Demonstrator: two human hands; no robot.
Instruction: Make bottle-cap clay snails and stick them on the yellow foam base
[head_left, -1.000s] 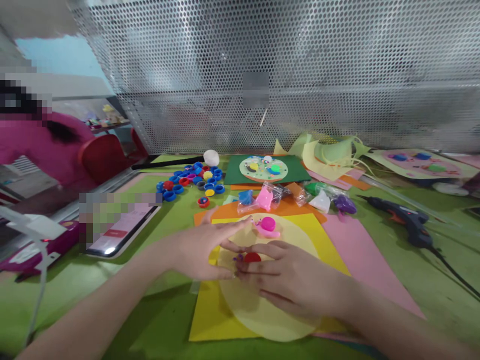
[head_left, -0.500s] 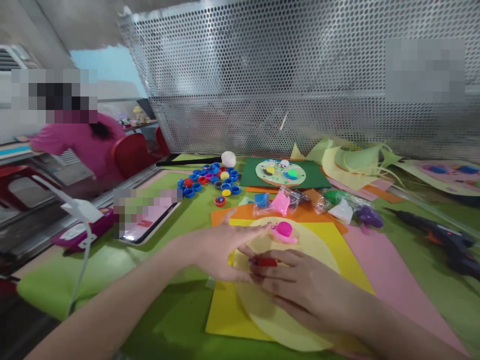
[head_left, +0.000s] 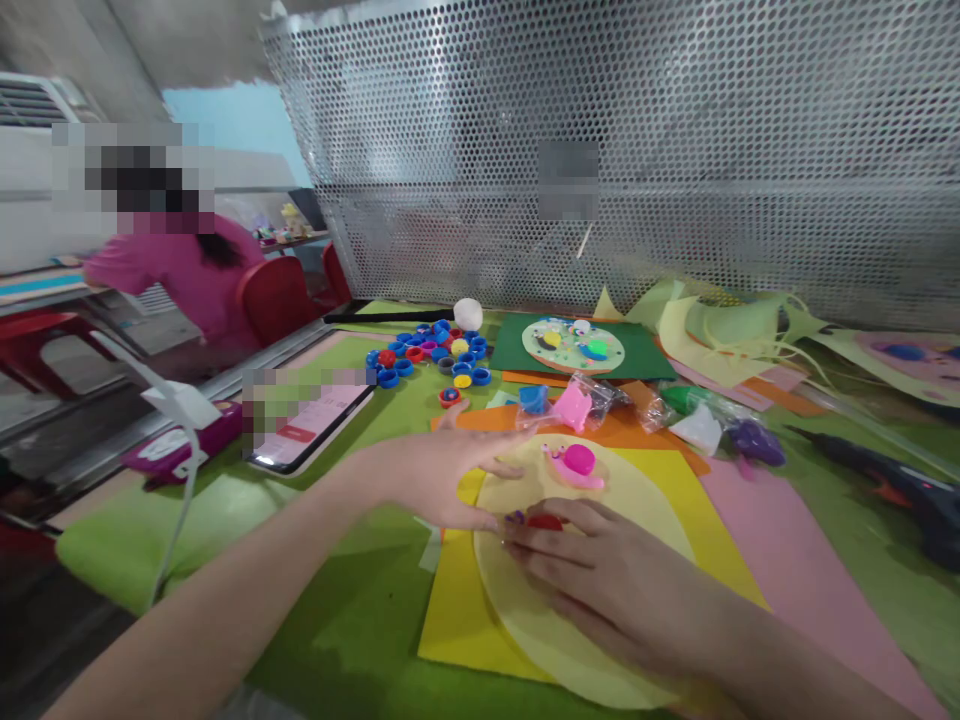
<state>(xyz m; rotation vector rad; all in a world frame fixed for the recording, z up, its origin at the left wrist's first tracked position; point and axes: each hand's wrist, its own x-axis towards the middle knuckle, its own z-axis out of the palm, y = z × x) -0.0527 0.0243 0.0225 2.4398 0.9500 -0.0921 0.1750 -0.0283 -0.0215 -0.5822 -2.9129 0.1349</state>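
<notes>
On a pale yellow paper circle [head_left: 517, 620], which lies over a bright yellow sheet [head_left: 457, 640], sits a pink snail figure [head_left: 579, 462]. Below it is a red rounded piece [head_left: 544, 523], with a small purple part at its left end. My right hand [head_left: 607, 560] has its fingers curled over this red piece, hiding much of it. Held over the circle's left edge, my left hand [head_left: 442, 475] has its fingers spread and holds nothing. Its thumb tip is close to the purple part and my right fingertips.
Several bottle caps [head_left: 405, 367], a phone [head_left: 315, 425] and a power bank [head_left: 180, 445] are on the left. Clay packets [head_left: 574, 402] and a decorated disc [head_left: 572, 347] stand behind the circle. A glue gun [head_left: 885, 475] lies right. A person [head_left: 180, 250] sits far left.
My left fingers have drawn back a little from the red piece, and more of its purple end shows. The whole view has shifted slightly; my right hand stays on the piece.
</notes>
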